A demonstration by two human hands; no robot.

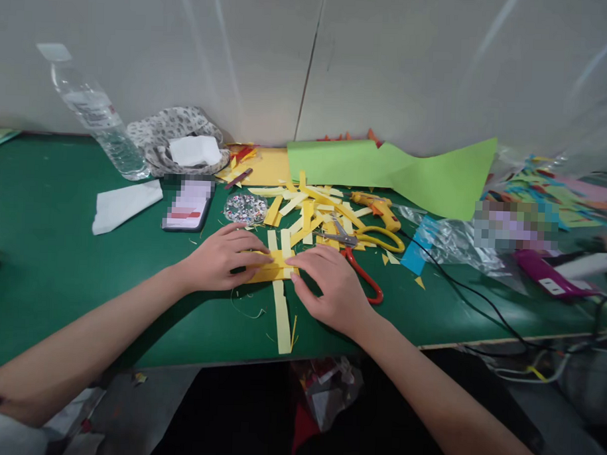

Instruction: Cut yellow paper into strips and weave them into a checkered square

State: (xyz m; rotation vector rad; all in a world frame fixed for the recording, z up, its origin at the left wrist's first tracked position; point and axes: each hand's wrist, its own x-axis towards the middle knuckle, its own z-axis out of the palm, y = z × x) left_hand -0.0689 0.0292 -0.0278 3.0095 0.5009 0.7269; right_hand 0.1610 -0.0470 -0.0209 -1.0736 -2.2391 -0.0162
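Observation:
A folded yellow paper piece (273,273) lies crosswise on the green table between my hands. Pale yellow paper strips (281,319) run lengthwise across it, one long end hanging toward the table's front edge. My left hand (227,257) is closed on the left end of the yellow piece, fingertips pressed on it. At its right end, my right hand (329,281) pinches the paper with thumb and fingers. Just beyond my right hand lie scissors with yellow handles (383,238) and a red handle loop (375,295).
Behind my hands are a heap of yellow paper scraps (308,218), a yellow glue gun (381,210) and a green sheet (345,164). A phone (189,205), a bag of beads (245,208) and a water bottle (101,117) stand or lie leftward. Black cable (461,286) crosses the right side.

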